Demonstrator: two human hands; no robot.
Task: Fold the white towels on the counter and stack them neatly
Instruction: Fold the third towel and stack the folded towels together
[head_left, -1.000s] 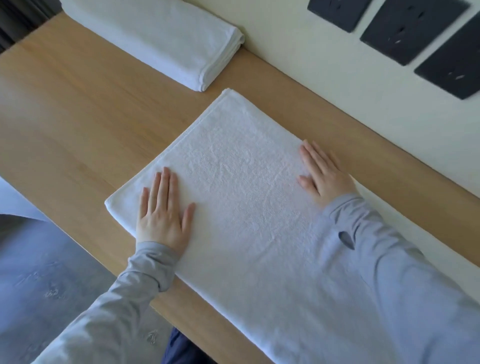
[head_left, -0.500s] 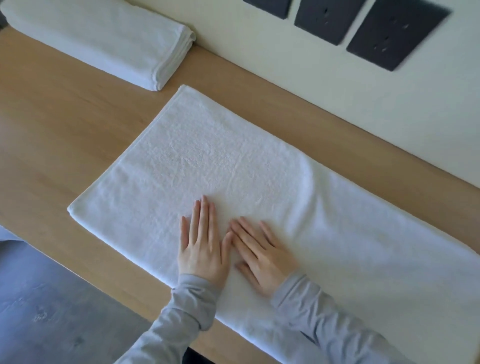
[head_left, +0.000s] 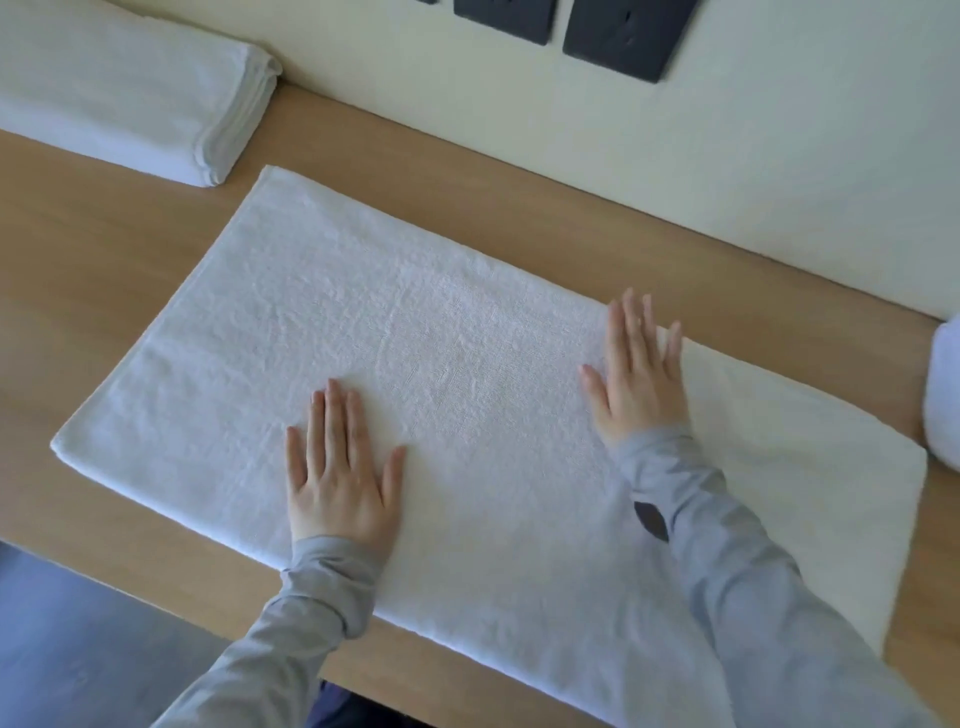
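Left grip (head_left: 340, 475) and right grip (head_left: 640, 379) press flat on towel (head_left: 441, 332).

Soft even daylight, faint shadows under the hands, no glare, slight blur overall, wide-angle bending at edges

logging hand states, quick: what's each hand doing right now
Left hand: open, flat on the spread white terry towel.
Right hand: open, fingers straight, on the same towel.
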